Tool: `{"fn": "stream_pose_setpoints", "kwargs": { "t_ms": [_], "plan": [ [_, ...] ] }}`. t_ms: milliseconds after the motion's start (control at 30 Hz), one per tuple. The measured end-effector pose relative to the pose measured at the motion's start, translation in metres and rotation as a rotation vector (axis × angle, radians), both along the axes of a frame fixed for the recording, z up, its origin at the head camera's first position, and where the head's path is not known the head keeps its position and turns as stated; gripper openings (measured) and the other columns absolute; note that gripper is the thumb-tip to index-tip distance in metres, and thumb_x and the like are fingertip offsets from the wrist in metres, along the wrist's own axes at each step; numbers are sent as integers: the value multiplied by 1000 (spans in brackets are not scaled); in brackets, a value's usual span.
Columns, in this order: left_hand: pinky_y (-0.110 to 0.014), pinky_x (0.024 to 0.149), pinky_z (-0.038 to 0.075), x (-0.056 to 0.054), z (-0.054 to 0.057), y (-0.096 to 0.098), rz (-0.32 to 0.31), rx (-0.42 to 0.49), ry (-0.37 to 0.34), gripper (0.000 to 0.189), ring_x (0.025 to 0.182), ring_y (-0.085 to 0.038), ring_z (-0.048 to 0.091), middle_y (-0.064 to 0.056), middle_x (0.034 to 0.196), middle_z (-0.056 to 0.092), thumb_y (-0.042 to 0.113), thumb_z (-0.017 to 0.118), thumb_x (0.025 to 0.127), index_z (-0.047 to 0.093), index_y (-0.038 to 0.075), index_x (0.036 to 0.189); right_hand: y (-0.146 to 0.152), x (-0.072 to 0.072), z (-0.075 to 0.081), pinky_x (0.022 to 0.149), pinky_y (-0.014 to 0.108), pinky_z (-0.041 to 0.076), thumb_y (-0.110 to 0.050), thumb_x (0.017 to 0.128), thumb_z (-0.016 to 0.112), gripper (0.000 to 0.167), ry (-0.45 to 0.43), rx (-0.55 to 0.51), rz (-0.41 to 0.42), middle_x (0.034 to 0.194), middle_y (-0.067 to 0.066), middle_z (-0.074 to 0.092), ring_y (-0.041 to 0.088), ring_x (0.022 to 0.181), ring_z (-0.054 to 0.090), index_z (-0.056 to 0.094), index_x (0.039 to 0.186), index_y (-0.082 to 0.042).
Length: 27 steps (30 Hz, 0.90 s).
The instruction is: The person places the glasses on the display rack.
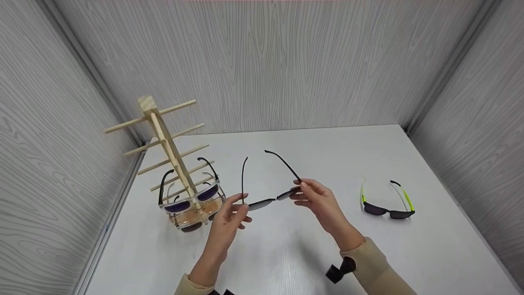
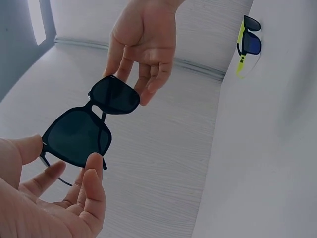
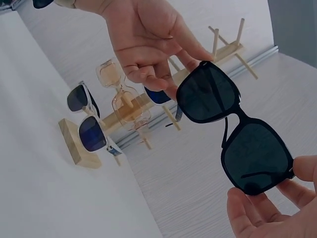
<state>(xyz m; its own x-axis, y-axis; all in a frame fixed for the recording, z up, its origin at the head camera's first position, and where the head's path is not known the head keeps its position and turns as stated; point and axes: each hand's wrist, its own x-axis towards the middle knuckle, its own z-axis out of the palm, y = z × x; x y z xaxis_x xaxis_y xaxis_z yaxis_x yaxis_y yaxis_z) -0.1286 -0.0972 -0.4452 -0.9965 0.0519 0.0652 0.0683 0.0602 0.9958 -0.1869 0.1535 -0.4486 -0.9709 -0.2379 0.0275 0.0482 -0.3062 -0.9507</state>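
Observation:
Both hands hold a pair of black sunglasses point(image 1: 262, 203) in the air above the white table, its temples unfolded and pointing away. At the left hinge corner, my left hand point(image 1: 226, 223) pinches the frame between thumb and fingers. My right hand point(image 1: 322, 205) grips the opposite corner the same way. Large dark lenses point(image 2: 74, 136) show up close in the left wrist view. Left of the hands stands a wooden eyewear rack point(image 1: 172, 152). Low on it hang several pairs: clear-framed sunglasses point(image 1: 178, 207) with blue-violet lenses, peach-tinted glasses point(image 3: 130, 106), and dark-lensed sunglasses point(image 1: 191, 227) lowest.
Another pair of sunglasses point(image 1: 374, 210), with dark lenses and neon yellow-green temples, lies unfolded on the table point(image 1: 327, 151) at the right. Pale wood-grain panels point(image 1: 262, 65) enclose the table at the back and both sides. The rack's upper pegs point(image 1: 178, 107) stick out sideways, bare.

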Motion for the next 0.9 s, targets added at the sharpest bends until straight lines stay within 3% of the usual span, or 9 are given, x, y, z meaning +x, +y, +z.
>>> {"fn": "stream_pose_setpoints", "kwargs": {
  "t_ms": [333, 700, 900],
  "plan": [
    [-33, 73, 48, 12, 21, -8, 74, -33, 60, 38, 87, -29, 61, -14, 102, 55, 28, 58, 93, 52, 14, 129, -13, -5, 12, 85, 41, 48, -18, 96, 52, 24, 121, -55, 100, 106, 15, 60, 31, 98, 60, 60, 114, -4],
    [-26, 72, 49, 24, 34, -16, 152, -44, 192, 37, 87, -23, 60, -11, 102, 55, 19, 56, 94, 51, 8, 129, -32, -15, 26, 85, 41, 48, -20, 97, 52, 26, 142, -57, 186, 107, 18, 60, 31, 100, 60, 60, 115, -4],
    [-27, 73, 50, 28, 38, -21, 204, -45, 179, 38, 88, -25, 60, -11, 104, 56, 21, 55, 95, 49, 10, 131, -43, -20, 32, 85, 42, 48, -20, 97, 51, 26, 155, -48, 225, 107, 18, 60, 33, 101, 59, 60, 116, -4]
  ]
}}
